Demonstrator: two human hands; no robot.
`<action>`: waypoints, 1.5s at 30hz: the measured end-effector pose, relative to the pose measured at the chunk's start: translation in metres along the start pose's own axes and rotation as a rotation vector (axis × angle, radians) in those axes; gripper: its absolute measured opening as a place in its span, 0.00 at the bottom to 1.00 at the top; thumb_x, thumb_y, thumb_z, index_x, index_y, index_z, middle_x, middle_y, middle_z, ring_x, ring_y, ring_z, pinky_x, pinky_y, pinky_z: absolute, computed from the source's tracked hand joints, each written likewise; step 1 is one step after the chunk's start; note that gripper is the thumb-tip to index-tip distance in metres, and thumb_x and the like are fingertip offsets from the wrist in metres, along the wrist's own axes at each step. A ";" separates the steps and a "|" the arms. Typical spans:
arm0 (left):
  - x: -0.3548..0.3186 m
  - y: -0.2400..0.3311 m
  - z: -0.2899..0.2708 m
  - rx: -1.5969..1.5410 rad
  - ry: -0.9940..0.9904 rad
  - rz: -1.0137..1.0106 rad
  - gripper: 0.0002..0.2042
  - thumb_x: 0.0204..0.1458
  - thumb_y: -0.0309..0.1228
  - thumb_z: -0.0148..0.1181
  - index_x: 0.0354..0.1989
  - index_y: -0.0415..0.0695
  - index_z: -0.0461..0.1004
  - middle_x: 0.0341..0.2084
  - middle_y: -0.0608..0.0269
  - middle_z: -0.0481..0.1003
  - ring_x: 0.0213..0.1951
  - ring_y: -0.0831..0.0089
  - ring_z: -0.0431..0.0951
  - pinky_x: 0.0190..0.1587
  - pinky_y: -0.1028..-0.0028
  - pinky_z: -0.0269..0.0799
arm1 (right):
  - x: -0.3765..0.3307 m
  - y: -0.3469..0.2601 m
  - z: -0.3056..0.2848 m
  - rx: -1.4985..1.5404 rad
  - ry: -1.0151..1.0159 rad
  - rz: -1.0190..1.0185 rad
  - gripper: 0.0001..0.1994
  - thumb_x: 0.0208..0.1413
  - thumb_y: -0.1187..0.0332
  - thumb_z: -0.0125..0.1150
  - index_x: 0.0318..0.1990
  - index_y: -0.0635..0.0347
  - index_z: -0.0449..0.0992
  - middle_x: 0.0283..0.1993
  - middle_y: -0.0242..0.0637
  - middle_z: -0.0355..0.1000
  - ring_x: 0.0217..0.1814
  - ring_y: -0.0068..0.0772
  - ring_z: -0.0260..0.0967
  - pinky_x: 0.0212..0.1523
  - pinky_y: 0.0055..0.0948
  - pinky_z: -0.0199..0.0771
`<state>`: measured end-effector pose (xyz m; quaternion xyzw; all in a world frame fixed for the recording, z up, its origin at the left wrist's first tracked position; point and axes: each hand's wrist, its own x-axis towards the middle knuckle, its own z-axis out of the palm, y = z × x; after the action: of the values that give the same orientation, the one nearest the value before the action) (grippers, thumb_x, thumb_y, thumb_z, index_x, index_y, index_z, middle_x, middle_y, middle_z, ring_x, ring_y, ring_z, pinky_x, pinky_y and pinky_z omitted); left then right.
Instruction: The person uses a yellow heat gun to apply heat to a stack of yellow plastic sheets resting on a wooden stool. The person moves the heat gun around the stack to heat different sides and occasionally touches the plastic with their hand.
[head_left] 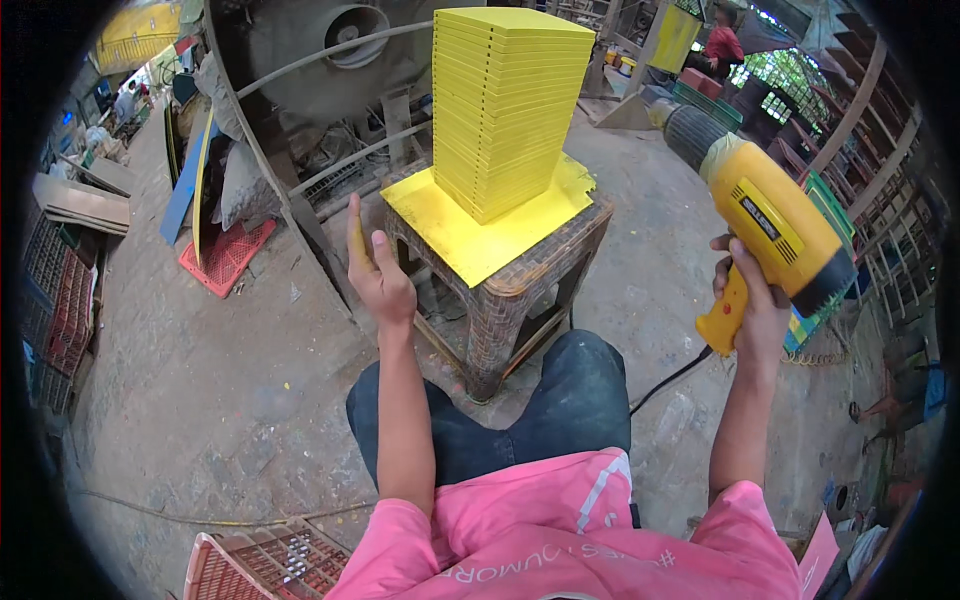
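Observation:
My right hand (pixel 762 318) is wrapped round the handle of a yellow and black heat gun (pixel 765 205), raised to the right of the stool. Its nozzle tilts up and away to the left, toward the far side. On the patterned stool (pixel 497 325) before me lies a flat yellow sheet (pixel 445 222). A tall stack of yellow foam-like slabs (pixel 510 115) stands upright on that sheet, with small dark marks along one corner edge. My left hand (pixel 383 285) is held up just left of the stool, fingers stretched out, touching nothing.
A black cord (pixel 672 380) trails from the heat gun past my right knee. Behind the stool stands a metal frame (pixel 345 45) with bars. A red crate (pixel 228 258) and leaning boards (pixel 190 190) are at left; another crate (pixel 265 560) is near my left side. A person (pixel 722 45) sits far right.

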<state>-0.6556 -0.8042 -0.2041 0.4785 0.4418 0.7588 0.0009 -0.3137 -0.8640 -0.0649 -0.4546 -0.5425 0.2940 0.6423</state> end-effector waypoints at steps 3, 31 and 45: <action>0.000 0.002 0.001 -0.002 0.000 0.007 0.20 0.61 0.26 0.39 0.60 0.33 0.62 0.61 0.52 0.63 0.64 0.64 0.59 0.66 0.69 0.49 | 0.001 0.006 0.004 -0.044 0.043 -0.024 0.09 0.54 0.70 0.63 0.41 0.64 0.74 0.34 0.38 0.75 0.22 0.20 0.66 0.21 0.20 0.66; -0.001 -0.002 0.001 0.007 -0.007 0.030 0.20 0.62 0.27 0.40 0.61 0.32 0.61 0.61 0.51 0.63 0.64 0.64 0.60 0.65 0.69 0.49 | -0.042 0.023 -0.026 -0.042 -0.421 0.292 0.14 0.52 0.74 0.63 0.47 0.63 0.72 0.35 0.38 0.75 0.24 0.21 0.67 0.23 0.21 0.68; 0.001 0.004 0.006 -0.005 -0.014 0.015 0.20 0.61 0.27 0.40 0.60 0.32 0.62 0.61 0.52 0.64 0.64 0.64 0.60 0.66 0.70 0.49 | -0.025 0.040 -0.018 -0.359 -0.128 0.253 0.08 0.51 0.70 0.66 0.36 0.63 0.75 0.26 0.29 0.70 0.21 0.19 0.64 0.19 0.22 0.62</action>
<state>-0.6501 -0.8021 -0.2003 0.4872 0.4362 0.7565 -0.0006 -0.2977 -0.8744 -0.1119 -0.6065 -0.5644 0.2990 0.4736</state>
